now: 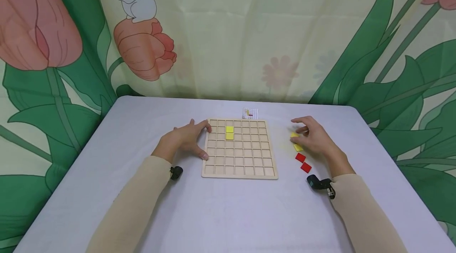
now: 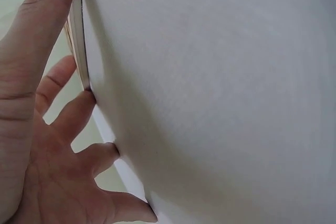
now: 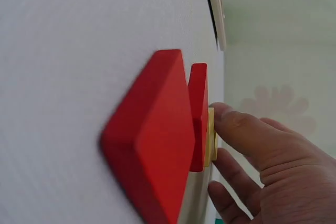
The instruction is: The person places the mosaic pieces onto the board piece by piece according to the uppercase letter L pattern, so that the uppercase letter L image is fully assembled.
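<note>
A wooden grid board (image 1: 239, 177) lies flat on the white table, with two yellow square tiles (image 1: 229, 132) one above the other in its upper left cells. My left hand (image 1: 186, 138) is spread along the board's left side, thumb and index finger touching its edge. In the left wrist view that thumb (image 2: 37, 35) lies at the board's rim, the other fingers fanned out over the table. To the right of the board, my right hand (image 1: 312, 136) pinches a yellow tile (image 1: 293, 134) between thumb and finger. Another yellow tile (image 1: 298, 147) lies just under this hand.
Two red tiles (image 1: 301, 157) lie on the table nearer to me, below the right hand; one red tile (image 3: 163, 145) looms large in the right wrist view. A small printed grid card (image 1: 250, 113) sits behind the board. A flower-patterned curtain (image 1: 221, 47) hangs behind the table.
</note>
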A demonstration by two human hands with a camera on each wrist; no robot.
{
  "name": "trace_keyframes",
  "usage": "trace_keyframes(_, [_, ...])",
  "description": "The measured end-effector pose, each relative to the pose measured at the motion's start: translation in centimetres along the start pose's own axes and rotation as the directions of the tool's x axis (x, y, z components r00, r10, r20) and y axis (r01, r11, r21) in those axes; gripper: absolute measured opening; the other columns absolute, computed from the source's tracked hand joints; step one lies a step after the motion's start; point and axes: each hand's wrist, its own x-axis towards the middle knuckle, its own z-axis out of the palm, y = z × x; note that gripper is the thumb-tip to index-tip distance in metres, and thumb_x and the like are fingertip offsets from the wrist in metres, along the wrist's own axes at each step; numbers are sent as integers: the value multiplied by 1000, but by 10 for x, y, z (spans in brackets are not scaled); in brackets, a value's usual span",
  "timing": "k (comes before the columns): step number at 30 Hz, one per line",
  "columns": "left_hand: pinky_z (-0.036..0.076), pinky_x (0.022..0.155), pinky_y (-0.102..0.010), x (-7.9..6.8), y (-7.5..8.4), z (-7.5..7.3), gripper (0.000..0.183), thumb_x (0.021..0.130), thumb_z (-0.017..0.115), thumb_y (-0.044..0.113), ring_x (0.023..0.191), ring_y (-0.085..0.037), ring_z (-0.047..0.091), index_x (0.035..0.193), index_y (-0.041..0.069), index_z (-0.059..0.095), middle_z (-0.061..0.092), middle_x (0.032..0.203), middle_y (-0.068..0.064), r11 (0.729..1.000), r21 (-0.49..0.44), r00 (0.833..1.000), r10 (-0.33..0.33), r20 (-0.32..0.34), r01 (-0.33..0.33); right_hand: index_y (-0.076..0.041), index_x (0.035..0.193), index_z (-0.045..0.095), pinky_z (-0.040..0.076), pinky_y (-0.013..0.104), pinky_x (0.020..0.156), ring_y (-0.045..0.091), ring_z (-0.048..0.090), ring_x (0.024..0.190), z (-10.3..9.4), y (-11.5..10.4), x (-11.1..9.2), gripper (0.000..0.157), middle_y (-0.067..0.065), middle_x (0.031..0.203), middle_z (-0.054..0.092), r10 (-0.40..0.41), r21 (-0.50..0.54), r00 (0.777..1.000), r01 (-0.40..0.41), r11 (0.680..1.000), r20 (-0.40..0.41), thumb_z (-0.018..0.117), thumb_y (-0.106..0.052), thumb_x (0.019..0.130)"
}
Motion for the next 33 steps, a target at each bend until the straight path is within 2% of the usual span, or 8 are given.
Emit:
trace_keyframes(8, [15, 107, -86, 1, 1, 0, 97, 58, 95, 58, 158, -42, 8, 134, 36, 40, 31, 166, -18, 1000, -2, 1000, -5, 2, 5, -12, 146, 51, 52, 54, 99, 38, 61, 120, 0, 2, -3, 59, 15, 141, 54, 14, -20, 1000, -14, 1000, 11, 77, -17, 93])
trace_keyframes(18, [14, 108, -85, 1, 1, 0, 98, 57, 94, 60, 158, -41, 9, 134, 36, 40, 31, 166, -18, 1000, -4, 1000, -9, 1, 9, -12, 145, 51, 50, 47, 94, 33, 60, 109, 0, 2, -3, 57, 13, 120, 68, 11, -72, 1000, -10, 997, 9, 76, -18, 94])
trace_keyframes(25, [14, 107, -86, 1, 1, 0, 98, 58, 94, 59, 158, -43, 9, 135, 35, 39, 29, 166, -21, 1000, -2, 1000, -12, 11, 12, -13, 146, 51, 51, 51, 99, 35, 59, 113, -1, -5, -6, 57, 14, 120, 67, 22, -66, 999, -19, 998, 39, 75, -19, 95])
trace_keyframes(33, [15, 108, -85, 2, 1, 0, 97, 59, 95, 59, 158, -41, 9, 134, 36, 39, 32, 165, -17, 1000, 2, 1000, -12, 3, 12, -16, 146, 51, 51, 55, 102, 36, 59, 118, -3, -15, -11, 55, 13, 124, 66, 26, -36, 999, -25, 999, 24, 74, -20, 96])
